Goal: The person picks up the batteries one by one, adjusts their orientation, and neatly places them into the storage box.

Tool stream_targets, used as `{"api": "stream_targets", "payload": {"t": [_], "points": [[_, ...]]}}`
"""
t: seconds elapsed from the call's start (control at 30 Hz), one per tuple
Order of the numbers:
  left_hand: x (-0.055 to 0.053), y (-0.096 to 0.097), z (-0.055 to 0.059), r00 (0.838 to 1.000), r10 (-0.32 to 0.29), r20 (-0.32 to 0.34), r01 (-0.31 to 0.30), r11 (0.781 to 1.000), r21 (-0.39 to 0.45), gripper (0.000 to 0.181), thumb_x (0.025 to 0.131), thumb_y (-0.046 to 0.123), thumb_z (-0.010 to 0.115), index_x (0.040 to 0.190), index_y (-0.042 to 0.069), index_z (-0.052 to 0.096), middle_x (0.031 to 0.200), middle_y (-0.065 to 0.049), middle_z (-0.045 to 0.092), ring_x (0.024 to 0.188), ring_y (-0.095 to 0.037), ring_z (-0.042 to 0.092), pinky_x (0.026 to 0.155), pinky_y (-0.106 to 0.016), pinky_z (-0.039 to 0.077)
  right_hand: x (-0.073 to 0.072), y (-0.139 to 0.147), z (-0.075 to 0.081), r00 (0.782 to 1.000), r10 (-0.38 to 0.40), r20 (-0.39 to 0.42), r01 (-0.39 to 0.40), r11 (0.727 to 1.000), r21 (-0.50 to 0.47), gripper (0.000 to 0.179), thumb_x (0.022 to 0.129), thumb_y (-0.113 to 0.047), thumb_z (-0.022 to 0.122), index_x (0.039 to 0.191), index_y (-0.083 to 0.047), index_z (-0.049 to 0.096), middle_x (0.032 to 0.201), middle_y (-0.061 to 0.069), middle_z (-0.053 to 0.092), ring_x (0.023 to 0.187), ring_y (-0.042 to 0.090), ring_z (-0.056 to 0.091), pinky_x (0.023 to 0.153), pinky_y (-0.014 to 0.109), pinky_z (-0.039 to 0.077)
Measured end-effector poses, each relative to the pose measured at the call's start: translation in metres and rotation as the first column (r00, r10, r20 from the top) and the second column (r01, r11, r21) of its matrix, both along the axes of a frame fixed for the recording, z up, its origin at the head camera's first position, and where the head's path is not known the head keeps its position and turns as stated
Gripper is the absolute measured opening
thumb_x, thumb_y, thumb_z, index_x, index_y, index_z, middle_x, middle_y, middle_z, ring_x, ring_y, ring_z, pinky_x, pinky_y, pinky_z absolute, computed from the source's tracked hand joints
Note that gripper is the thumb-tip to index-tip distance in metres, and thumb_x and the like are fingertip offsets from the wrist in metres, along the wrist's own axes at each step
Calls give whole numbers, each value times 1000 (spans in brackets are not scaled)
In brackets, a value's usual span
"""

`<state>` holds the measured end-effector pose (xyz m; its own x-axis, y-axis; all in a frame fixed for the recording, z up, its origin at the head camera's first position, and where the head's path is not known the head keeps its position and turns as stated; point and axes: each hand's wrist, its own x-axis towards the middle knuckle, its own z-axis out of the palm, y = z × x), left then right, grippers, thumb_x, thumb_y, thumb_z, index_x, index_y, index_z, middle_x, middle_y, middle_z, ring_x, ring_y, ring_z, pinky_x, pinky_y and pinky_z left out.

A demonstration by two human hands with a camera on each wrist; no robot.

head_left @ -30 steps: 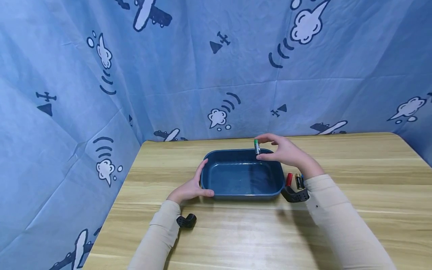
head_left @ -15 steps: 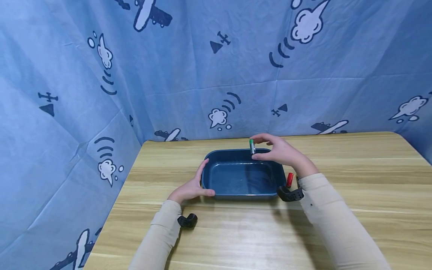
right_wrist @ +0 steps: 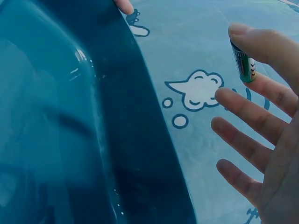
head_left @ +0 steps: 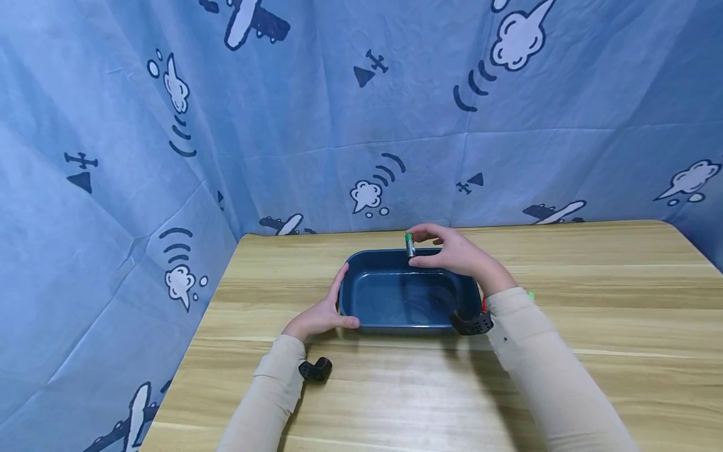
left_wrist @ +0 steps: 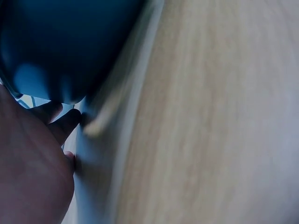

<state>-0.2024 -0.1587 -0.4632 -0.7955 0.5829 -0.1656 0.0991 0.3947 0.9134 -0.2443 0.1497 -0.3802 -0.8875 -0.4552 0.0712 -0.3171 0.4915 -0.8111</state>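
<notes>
Pinching a battery by its ends, the right hand is near the tray; the left hand, spread wide, touches its left end, perhaps for steadying.

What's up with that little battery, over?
Right grip pinching green-topped cylindrical battery by its ends. Left grip touching left end of glossy dark-blue rectangular tray. Nothing visibly in the way.
</notes>
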Motion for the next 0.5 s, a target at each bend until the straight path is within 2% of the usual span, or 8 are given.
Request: {"api": "stream_targets", "payload": {"t": [0.23,0.5], "points": [[12,4,29,1000,-17,15,17,1000,-2,126,66,59,74,147,21,-14,153,-9,-13,137,-39,4,107,-55,17,-2,-9,-3,1000,1,22,-1,1000,-2,58,78,-30,75,127,-11,52,119,12,55,114,30,46,100,50,31],[14,5,32,1000,-21,11,21,1000,8,126,65,61,73,147,20,-14,153,-9,-13,138,-37,2,107,-55,15,-5,-22,-6,999,9,37,-10,1000,13,58,77,-29,76,126,-11,52,117,10,56,110,27,49,96,47,38]]}}
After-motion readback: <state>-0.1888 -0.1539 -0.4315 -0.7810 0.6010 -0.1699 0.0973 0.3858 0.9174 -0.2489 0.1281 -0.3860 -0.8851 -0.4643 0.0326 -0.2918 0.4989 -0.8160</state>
